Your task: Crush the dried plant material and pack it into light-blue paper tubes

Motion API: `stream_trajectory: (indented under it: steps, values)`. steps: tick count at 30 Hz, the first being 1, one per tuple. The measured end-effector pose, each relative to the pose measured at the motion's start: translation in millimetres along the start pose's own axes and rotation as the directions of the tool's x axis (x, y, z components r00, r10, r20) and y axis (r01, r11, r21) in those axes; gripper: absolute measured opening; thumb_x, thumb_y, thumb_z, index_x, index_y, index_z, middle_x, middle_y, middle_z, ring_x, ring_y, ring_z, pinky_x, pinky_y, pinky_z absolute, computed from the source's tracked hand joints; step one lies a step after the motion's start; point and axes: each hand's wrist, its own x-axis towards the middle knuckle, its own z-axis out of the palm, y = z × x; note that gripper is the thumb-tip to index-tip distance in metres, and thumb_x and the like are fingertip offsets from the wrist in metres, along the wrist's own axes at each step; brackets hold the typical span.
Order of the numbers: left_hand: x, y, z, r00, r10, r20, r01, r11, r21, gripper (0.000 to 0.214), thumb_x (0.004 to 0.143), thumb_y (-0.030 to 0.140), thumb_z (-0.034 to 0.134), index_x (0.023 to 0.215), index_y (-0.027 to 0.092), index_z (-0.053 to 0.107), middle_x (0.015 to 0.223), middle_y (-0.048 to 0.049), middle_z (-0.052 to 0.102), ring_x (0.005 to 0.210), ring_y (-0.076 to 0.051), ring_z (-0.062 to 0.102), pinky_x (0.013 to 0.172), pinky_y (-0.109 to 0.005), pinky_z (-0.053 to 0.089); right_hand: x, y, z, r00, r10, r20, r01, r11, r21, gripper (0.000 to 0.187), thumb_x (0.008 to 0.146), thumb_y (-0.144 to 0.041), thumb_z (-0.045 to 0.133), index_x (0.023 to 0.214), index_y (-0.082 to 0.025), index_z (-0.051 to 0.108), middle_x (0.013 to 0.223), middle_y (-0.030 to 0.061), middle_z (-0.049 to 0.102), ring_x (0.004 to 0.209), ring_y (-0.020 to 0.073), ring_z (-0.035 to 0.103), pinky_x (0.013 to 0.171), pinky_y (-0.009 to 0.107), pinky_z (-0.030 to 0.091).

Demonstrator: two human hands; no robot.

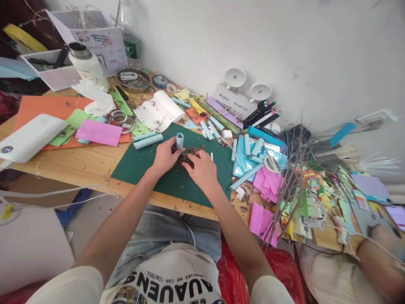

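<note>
shirt [166, 270] cut off below; left hand [165, 157] covers base of blue tube [180, 141]

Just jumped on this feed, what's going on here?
A person is working with both bare hands over a green mat. The left hand steadies an upright light blue tube, while the right hand has its fingertips at a pile of brown dried bits. Two more tubes lie to the left.

Co-worker's arm [381, 255] blurred, brown bits [196, 149] partly hidden
</note>
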Motion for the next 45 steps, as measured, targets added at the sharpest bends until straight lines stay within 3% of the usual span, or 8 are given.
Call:
stream_trajectory:
  steps: [4, 10, 14, 18, 22, 36, 40, 45]
  values:
    - [-2, -2, -2.5, 0.997, 0.037, 0.062, -0.037, 0.999, -0.004, 0.04, 0.084, 0.032, 0.068, 0.122, 0.02, 0.063, 0.091, -0.0036, 0.072, 0.081, -0.019, 0.066, 0.076, -0.03, 0.053, 6, -9, 6, 0.999, 0.0, 0.054, 0.003, 0.998, -0.055, 0.023, 0.096, -0.022, 0.052, 0.1, -0.024, 0.074, 0.096, 0.0102, 0.067, 0.084, 0.0229, 0.064, 0.068, 0.033, 0.051]
    - [0, -5, 5.0, 0.99, 0.119, 0.079, -0.126, 0.988, 0.091, 0.032, 0.086, 0.033, 0.067, 0.117, 0.022, 0.066, 0.091, -0.0044, 0.07, 0.083, -0.021, 0.064, 0.076, -0.032, 0.05, 5, 9, -24, 0.97, 0.076, -0.232, -0.019, 0.971, 0.239, 0.026, 0.095, -0.022, 0.05, 0.1, -0.025, 0.075, 0.103, 0.0066, 0.074, 0.091, 0.0214, 0.068, 0.082, 0.034, 0.054]
    - [2, -4, 7.3, 0.988, 0.122, 0.094, -0.126, 0.992, 0.034, 0.031, 0.086, 0.032, 0.067, 0.116, 0.023, 0.066, 0.094, -0.0044, 0.071, 0.085, -0.021, 0.064, 0.076, -0.031, 0.05, 26, 10, -40, 0.939, 0.132, -0.317, 0.003, 0.92, 0.392, 0.021, 0.09, -0.023, 0.055, 0.095, -0.021, 0.075, 0.094, 0.0063, 0.075, 0.08, 0.0207, 0.068, 0.08, 0.036, 0.055]
    - [3, -5, 7.2, 0.989, 0.112, 0.096, -0.114, 0.993, 0.01, 0.031, 0.085, 0.032, 0.068, 0.114, 0.023, 0.067, 0.093, -0.0041, 0.071, 0.084, -0.021, 0.064, 0.076, -0.031, 0.05, 50, 4, -45, 0.959, 0.093, -0.267, 0.052, 0.87, 0.49, 0.017, 0.085, -0.021, 0.058, 0.091, -0.02, 0.074, 0.091, 0.0048, 0.075, 0.076, 0.0191, 0.068, 0.079, 0.035, 0.056]
    - [3, -7, 7.8, 0.988, 0.121, 0.093, -0.123, 0.992, 0.018, 0.03, 0.086, 0.032, 0.067, 0.114, 0.021, 0.067, 0.091, -0.0048, 0.07, 0.083, -0.021, 0.064, 0.075, -0.031, 0.05, 62, 1, -44, 0.978, -0.019, -0.208, 0.109, 0.896, 0.431, 0.018, 0.083, -0.019, 0.058, 0.095, -0.022, 0.071, 0.092, 0.0039, 0.073, 0.078, 0.0194, 0.067, 0.082, 0.035, 0.054]
    - [2, -6, 7.0, 0.988, 0.132, 0.082, -0.136, 0.99, 0.044, 0.028, 0.087, 0.027, 0.061, 0.114, 0.021, 0.067, 0.094, -0.0049, 0.071, 0.083, -0.02, 0.064, 0.075, -0.03, 0.049, 49, -1, -36, 0.987, -0.137, -0.082, 0.152, 0.96, 0.234, 0.023, 0.089, -0.028, 0.061, 0.11, -0.022, 0.07, 0.116, 0.0102, 0.066, 0.106, 0.0257, 0.063, 0.092, 0.04, 0.053]
    - [2, -7, 8.5, 0.989, 0.122, 0.081, -0.126, 0.991, 0.047, 0.031, 0.086, 0.034, 0.067, 0.114, 0.021, 0.067, 0.092, -0.0046, 0.07, 0.081, -0.02, 0.063, 0.073, -0.03, 0.049, 53, 3, -34, 0.978, -0.146, -0.149, 0.188, 0.928, 0.322, 0.021, 0.091, -0.019, 0.054, 0.104, -0.021, 0.07, 0.108, 0.009, 0.07, 0.101, 0.0233, 0.065, 0.093, 0.039, 0.052]
    - [2, -7, 8.7, 0.989, 0.127, 0.08, -0.131, 0.99, 0.054, 0.034, 0.085, 0.034, 0.069, 0.116, 0.022, 0.067, 0.091, -0.0045, 0.07, 0.08, -0.021, 0.062, 0.073, -0.03, 0.048, 54, 6, -39, 0.984, -0.1, -0.144, 0.145, 0.927, 0.345, 0.045, 0.088, -0.017, 0.058, 0.132, -0.023, 0.057, 0.109, 0.0081, 0.07, 0.095, 0.0239, 0.065, 0.088, 0.04, 0.053]
